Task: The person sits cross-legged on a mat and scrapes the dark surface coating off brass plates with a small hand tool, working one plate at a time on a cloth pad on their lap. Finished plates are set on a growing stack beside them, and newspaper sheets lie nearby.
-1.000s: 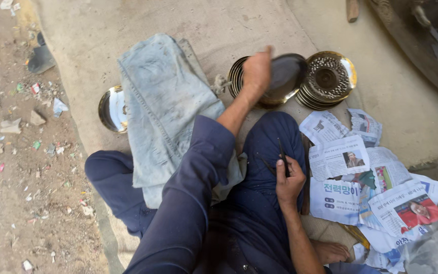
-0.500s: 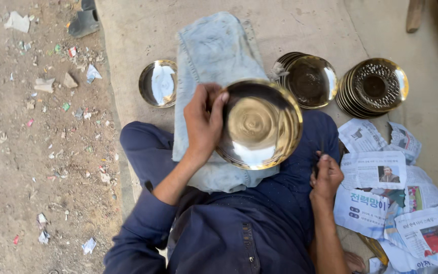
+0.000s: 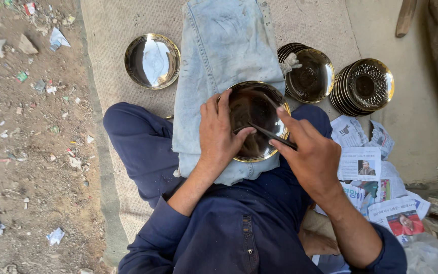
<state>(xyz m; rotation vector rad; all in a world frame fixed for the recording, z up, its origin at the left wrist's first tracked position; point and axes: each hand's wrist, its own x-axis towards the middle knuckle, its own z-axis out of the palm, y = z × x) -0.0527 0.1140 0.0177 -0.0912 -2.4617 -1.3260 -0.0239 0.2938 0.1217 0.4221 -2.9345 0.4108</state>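
Note:
A round brass plate (image 3: 256,109) lies face up on a pale denim cloth (image 3: 226,56) spread over my lap. My left hand (image 3: 220,134) grips the plate's near left rim, thumb inside the dish. My right hand (image 3: 307,152) pinches a thin dark metal tool (image 3: 268,133) whose tip rests on the plate's inner surface. Both arms wear dark blue sleeves.
A stack of brass plates (image 3: 307,73) with a small rag on it, and a second stack of patterned plates (image 3: 363,86), sit at upper right. A single plate (image 3: 152,61) lies at upper left on the burlap mat (image 3: 105,30). Newspaper sheets (image 3: 366,172) lie at right; littered dirt at left.
The plate, held up tilted in my left hand, now lies flat on the denim on my lap. My right hand rose from my thigh and brought the tool onto the plate.

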